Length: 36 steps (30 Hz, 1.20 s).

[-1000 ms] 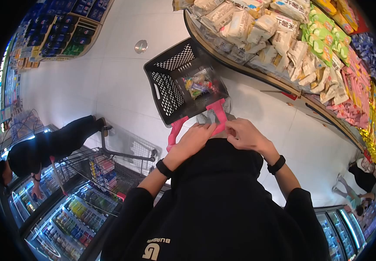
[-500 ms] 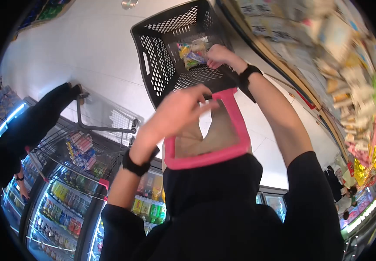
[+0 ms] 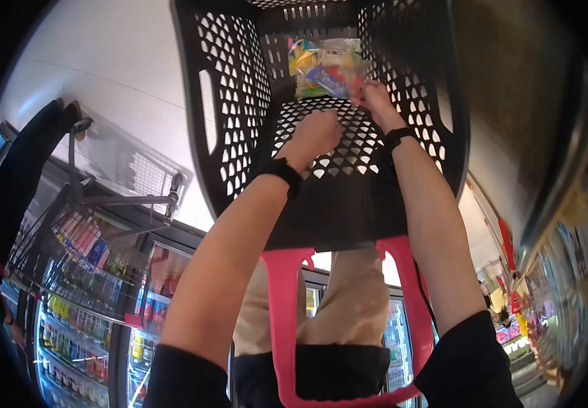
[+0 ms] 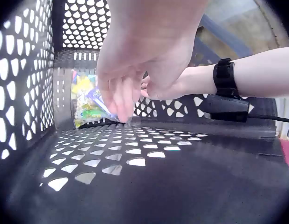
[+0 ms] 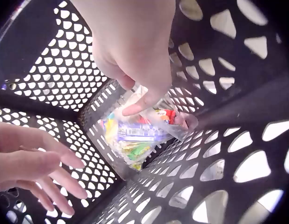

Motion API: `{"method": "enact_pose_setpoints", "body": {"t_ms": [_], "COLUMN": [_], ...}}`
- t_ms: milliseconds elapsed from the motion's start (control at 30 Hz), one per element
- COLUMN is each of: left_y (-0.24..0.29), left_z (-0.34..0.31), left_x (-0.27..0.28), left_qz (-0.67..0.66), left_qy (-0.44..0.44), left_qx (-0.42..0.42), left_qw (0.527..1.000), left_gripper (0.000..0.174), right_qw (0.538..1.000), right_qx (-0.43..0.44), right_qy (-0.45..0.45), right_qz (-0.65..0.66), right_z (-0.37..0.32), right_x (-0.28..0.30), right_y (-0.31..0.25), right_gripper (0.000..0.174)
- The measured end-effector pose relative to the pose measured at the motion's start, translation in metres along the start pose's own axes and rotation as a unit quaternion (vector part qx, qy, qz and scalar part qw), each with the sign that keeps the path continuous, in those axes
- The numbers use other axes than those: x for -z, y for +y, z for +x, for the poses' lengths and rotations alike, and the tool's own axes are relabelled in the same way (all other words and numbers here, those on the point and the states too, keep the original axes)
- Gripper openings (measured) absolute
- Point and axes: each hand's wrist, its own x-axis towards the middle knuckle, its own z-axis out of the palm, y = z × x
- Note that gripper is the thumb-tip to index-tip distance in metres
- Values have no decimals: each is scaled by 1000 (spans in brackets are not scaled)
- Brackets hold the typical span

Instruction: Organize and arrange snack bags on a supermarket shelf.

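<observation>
Inside a black perforated shopping basket [image 3: 334,211] lies a clear plastic bag [image 3: 326,68] with colourful small packets in it, against the far end. My right hand [image 3: 377,97] grips the bag's right edge; in the right wrist view the thumb [image 5: 135,108] lies over the plastic and fingertips [image 5: 187,120] show past its edge. My left hand [image 3: 316,134] is lower in the basket, left of the right hand, its fingers loosely bent and holding nothing. Spread fingers of that left hand [image 5: 37,165] appear in the right wrist view.
The basket's pink handle [image 3: 282,306] hangs toward my legs [image 3: 348,299]. A wire shopping cart [image 3: 76,272] with packs in it stands at left, near another person's dark-clad legs [image 3: 32,149]. Drink coolers [image 3: 76,340] line the lower left, and a shelf edge [image 3: 545,217] runs along the right.
Both hands have left the pink handle and reached down into the basket. The view has come closer over the basket. My right hand has taken hold of the bag's edge.
</observation>
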Motion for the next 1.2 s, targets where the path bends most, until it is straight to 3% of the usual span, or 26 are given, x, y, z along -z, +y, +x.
{"method": "enact_pose_setpoints", "body": {"t_ms": [133, 267, 367, 467, 567, 600, 667, 767, 833, 967, 1067, 1133, 1200], "left_y": [-12, -10, -6, -12, -22, -25, -27, -33, -39, -42, -39, -40, -42], "left_z": [57, 90, 107, 114, 114, 112, 110, 106, 106, 99, 97, 96, 99], "left_x": [-26, -31, -29, -25, -27, -28, -29, -35, -38, -45, -43, -44, -43], "left_qz": [25, 54, 115, 148, 156, 164, 175, 185, 195, 261, 294, 245, 216], "left_qy": [21, -17, -85, -107, -110, -101, -100, -116, -138, -149, -209, -235, -242], "left_qx": [-23, -77, -94, -95, -112, -124, -123, -118, -126, -107, -41, -22, -15], "left_qw": [999, 995, 985, 979, 975, 973, 972, 969, 963, 948, 932, 940, 946], "left_gripper": [31, 41, 42, 41, 40, 40, 39, 41, 44, 55, 61, 60, 59], "right_qw": [994, 992, 991, 991, 988, 986, 991, 998, 955, 980, 998, 935, 883], "right_qx": [-22, -45, -9, 1, -74, -81, -73, 49, -79, -62, 11, 117, 158], "right_qy": [88, 41, 7, -36, 45, 8, 26, -17, 30, 42, 32, 45, 89], "right_qz": [67, 111, 135, 129, 125, 144, 108, 42, 286, 185, -61, -333, -433], "right_z": [73, 93, 76, 121, 134, 140, 143, 189, 186, 140, 165, 202, 193], "right_x": [-3, -10, -26, -25, -28, -30, -30, -22, -42, -41, -35, -31, -30], "right_y": [25, 26, 9, 32, 24, 21, 26, 73, 62, 22, 26, 39, 39], "right_gripper": [16, 14, 14, 11, 21, 24, 19, 25, 34, 36, 32, 33, 34]}}
